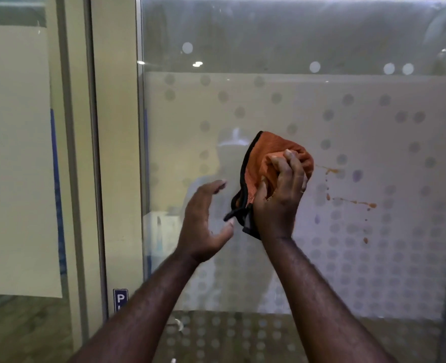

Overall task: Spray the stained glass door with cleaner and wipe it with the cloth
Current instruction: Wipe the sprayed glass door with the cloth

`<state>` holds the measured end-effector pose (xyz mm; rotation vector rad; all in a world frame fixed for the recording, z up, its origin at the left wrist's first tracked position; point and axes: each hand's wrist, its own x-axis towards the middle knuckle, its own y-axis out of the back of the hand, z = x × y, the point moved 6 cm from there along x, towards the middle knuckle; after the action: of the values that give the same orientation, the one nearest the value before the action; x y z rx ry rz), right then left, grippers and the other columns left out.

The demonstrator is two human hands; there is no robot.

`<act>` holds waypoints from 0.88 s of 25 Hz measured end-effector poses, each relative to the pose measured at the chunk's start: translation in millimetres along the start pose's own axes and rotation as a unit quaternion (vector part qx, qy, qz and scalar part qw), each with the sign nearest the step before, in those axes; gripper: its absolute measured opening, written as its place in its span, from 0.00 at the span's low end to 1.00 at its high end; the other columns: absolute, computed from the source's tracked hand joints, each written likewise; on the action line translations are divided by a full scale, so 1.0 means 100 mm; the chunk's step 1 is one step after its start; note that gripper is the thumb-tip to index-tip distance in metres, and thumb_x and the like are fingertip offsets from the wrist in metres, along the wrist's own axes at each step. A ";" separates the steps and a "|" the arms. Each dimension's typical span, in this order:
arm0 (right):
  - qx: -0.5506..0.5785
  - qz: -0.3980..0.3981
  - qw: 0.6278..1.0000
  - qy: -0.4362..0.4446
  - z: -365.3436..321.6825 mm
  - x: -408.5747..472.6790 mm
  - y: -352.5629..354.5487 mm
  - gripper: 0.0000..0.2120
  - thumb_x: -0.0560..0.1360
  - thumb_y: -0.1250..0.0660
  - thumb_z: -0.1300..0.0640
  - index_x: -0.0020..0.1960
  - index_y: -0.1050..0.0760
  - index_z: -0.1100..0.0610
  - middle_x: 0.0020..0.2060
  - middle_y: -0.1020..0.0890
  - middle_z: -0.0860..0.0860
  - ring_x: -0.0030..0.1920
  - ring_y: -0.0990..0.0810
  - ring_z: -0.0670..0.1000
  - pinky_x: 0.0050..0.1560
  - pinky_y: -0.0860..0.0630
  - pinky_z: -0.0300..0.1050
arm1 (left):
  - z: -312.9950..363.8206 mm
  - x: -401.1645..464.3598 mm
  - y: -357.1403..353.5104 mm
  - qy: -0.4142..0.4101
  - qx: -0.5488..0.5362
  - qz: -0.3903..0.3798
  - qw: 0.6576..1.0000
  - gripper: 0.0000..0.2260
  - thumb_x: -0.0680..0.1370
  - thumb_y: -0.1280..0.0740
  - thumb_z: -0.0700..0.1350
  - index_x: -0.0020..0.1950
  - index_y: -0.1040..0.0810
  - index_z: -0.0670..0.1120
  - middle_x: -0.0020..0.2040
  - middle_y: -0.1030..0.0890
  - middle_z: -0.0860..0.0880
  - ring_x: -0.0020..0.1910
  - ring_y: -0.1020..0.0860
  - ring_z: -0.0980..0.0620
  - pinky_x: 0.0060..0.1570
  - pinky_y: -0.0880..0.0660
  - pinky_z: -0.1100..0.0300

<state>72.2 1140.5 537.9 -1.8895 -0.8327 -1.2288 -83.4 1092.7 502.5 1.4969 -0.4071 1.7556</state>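
Observation:
A glass door [295, 106] with a frosted dotted band fills the view ahead. Orange-brown stains [353, 201] streak and drip across the glass just right of my hands. My right hand [279, 195] is raised in front of the glass, fingers closed around a bunched orange cloth [258, 163] with black edging. Part of the cloth hangs down on the left of that hand. My left hand [206, 218] hovers just left of the cloth with its fingers apart, holding nothing. No spray bottle is in view.
A metal door frame and beige pillar [117, 153] stand to the left of the glass. Further left is another glass panel [15, 153]. A small blue sign [120, 299] sits low on the pillar.

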 end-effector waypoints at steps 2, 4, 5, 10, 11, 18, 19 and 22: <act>-0.002 -0.032 0.999 0.008 0.00 -0.03 -0.08 0.27 0.73 0.32 0.67 0.70 0.34 0.59 0.74 0.34 0.58 0.74 0.37 0.54 0.71 0.31 0.46 | -0.10 0.07 0.19 -0.011 0.031 0.072 0.997 0.29 0.73 0.38 0.51 0.72 0.34 0.41 0.69 0.29 0.48 0.70 0.30 0.50 0.70 0.35 0.58; -0.030 -0.063 0.997 0.011 0.00 -0.07 -0.15 0.34 0.74 0.29 0.55 0.74 0.42 0.61 0.77 0.40 0.60 0.77 0.41 0.56 0.69 0.28 0.53 | -0.23 0.16 0.35 -0.012 0.059 0.130 0.990 0.29 0.76 0.42 0.52 0.74 0.36 0.38 0.72 0.32 0.47 0.73 0.33 0.49 0.72 0.37 0.56; -0.069 -0.078 0.994 0.020 0.01 -0.09 -0.19 0.39 0.74 0.29 0.48 0.76 0.45 0.61 0.77 0.42 0.60 0.78 0.43 0.57 0.71 0.30 0.56 | -0.28 0.19 0.40 -0.017 0.067 0.146 0.987 0.29 0.76 0.42 0.52 0.74 0.37 0.38 0.73 0.33 0.46 0.74 0.35 0.48 0.73 0.38 0.55; -0.242 -0.110 0.964 0.029 0.06 -0.17 -0.35 0.40 0.75 0.35 0.40 0.79 0.48 0.54 0.80 0.46 0.54 0.79 0.50 0.61 0.75 0.47 0.67 | -0.54 0.30 0.45 -0.047 0.114 0.113 0.986 0.30 0.78 0.44 0.53 0.76 0.39 0.39 0.77 0.36 0.44 0.78 0.40 0.46 0.75 0.41 0.43; -0.247 -0.110 0.962 0.032 0.07 -0.18 -0.37 0.38 0.76 0.35 0.42 0.79 0.46 0.53 0.80 0.46 0.53 0.79 0.50 0.61 0.74 0.46 0.67 | -0.58 0.31 0.42 -0.054 0.137 0.098 0.984 0.30 0.78 0.44 0.53 0.76 0.39 0.39 0.77 0.37 0.44 0.78 0.42 0.47 0.76 0.42 0.43; -0.271 -0.100 0.956 0.056 0.14 -0.24 -0.37 0.34 0.78 0.39 0.43 0.79 0.45 0.52 0.79 0.45 0.52 0.79 0.49 0.61 0.74 0.46 0.69 | -0.70 0.29 0.33 -0.085 0.254 0.084 0.960 0.29 0.80 0.45 0.54 0.77 0.40 0.40 0.78 0.39 0.44 0.79 0.44 0.46 0.78 0.48 0.49; -0.273 -0.099 0.955 0.059 0.14 -0.26 -0.37 0.34 0.78 0.39 0.42 0.79 0.45 0.53 0.79 0.45 0.52 0.79 0.49 0.61 0.74 0.46 0.70 | -0.70 0.29 0.33 -0.084 0.268 0.089 0.955 0.29 0.80 0.45 0.53 0.77 0.40 0.40 0.78 0.39 0.44 0.79 0.44 0.46 0.78 0.48 0.49; -0.267 -0.102 0.955 0.078 0.19 -0.31 -0.36 0.33 0.78 0.38 0.44 0.79 0.43 0.54 0.79 0.45 0.52 0.79 0.49 0.60 0.75 0.47 0.68 | -0.73 0.29 0.32 -0.075 0.293 0.100 0.948 0.29 0.81 0.46 0.54 0.78 0.42 0.40 0.78 0.40 0.43 0.79 0.45 0.46 0.78 0.50 0.50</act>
<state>41.6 1171.5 511.7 -2.1159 -0.6645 -1.8532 -157.2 1131.1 518.4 2.0732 -0.1105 2.0405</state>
